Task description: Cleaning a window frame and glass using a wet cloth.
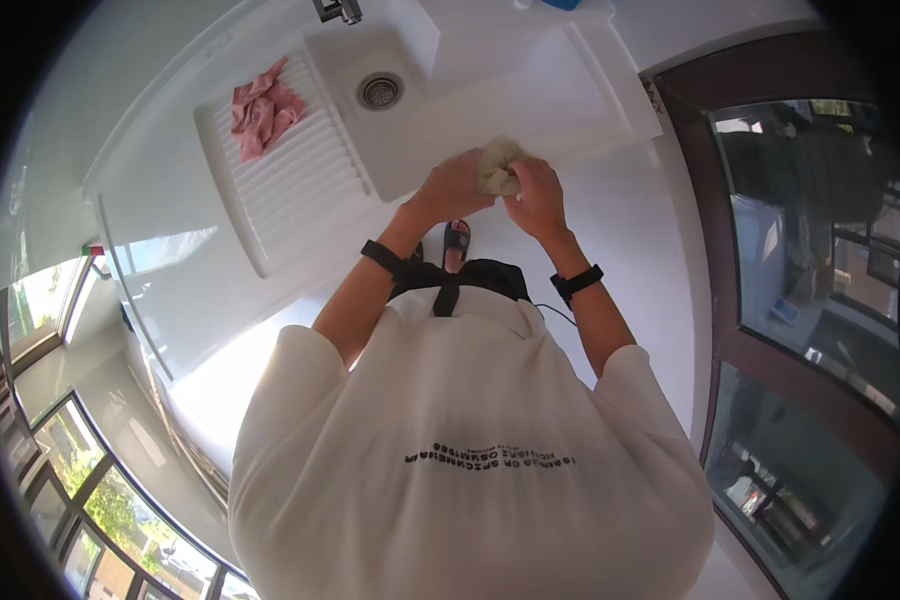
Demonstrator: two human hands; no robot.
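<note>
A crumpled pale greenish cloth [498,166] is bunched between my two hands, in front of the near edge of a white sink [397,150]. My left hand [454,184] grips it from the left side, and the fingertips are partly hidden. From the right, the fingers of my right hand [537,196] pinch its folds. A crumpled pink cloth [264,112] lies on the ribbed white washboard [300,180] to the left of the basin, apart from both hands.
A metal faucet [337,10] reaches over the basin near its round drain [381,91]. At the upper right lies a blue object [562,3], cut off by the view. A dark-framed glass door [720,247] stands to the right. My sandalled foot [457,241] shows below my hands.
</note>
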